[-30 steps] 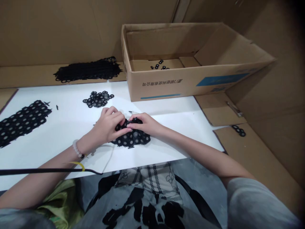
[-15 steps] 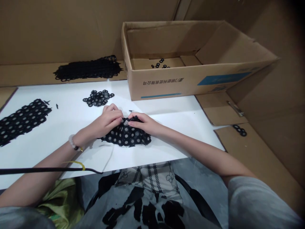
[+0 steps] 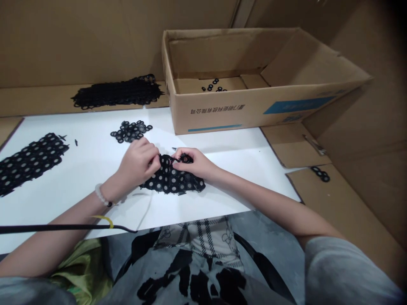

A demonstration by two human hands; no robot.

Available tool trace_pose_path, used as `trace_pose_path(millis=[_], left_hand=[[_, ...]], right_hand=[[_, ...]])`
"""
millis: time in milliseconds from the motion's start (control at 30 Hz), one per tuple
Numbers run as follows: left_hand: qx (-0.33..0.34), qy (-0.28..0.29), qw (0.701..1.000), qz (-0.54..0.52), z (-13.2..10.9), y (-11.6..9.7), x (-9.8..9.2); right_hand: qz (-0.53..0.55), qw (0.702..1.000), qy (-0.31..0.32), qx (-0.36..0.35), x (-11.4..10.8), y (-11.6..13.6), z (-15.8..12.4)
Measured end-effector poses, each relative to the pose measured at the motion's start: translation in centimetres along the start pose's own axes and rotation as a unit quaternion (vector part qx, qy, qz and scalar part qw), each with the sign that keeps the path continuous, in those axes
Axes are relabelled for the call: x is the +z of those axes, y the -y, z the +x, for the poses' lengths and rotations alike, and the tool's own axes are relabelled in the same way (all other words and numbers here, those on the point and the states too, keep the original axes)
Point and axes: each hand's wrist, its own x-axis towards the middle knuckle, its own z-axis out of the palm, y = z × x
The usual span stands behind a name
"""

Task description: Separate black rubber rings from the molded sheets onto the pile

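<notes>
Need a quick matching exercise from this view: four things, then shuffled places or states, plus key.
Things
1. middle dotted sheet
2. beaded bracelet
3. cardboard box
4. black stack

Places or states
A. on the cardboard strip along the back
B. handled by the left hand and right hand
C. open-topped, with small black rings inside
D. around the left wrist

Pairs: 1-B, 2-D, 3-C, 4-A
</notes>
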Motion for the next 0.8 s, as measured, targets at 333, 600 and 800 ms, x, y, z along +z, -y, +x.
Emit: trace_pose_path(millis=[333,600,800], left_hand=[[-0.028,0.152,0.982,-0.107,0.1,-0.6,0.4],[-0.104,0.083,0.968,-0.214,0.4,0.4,-0.1],[-0.234,0.028,0.918,-0.319,0.6,-0.5,0.9]], right_hand=[[-0.004,1.000,-0.014,0.005,-0.1,0.2,0.0],[0.055,0.998,-0.023,0.021,-0.1,0.2,-0.1],[0.055,0.997,-0.024,0.043,0.2,0.1,-0.1]])
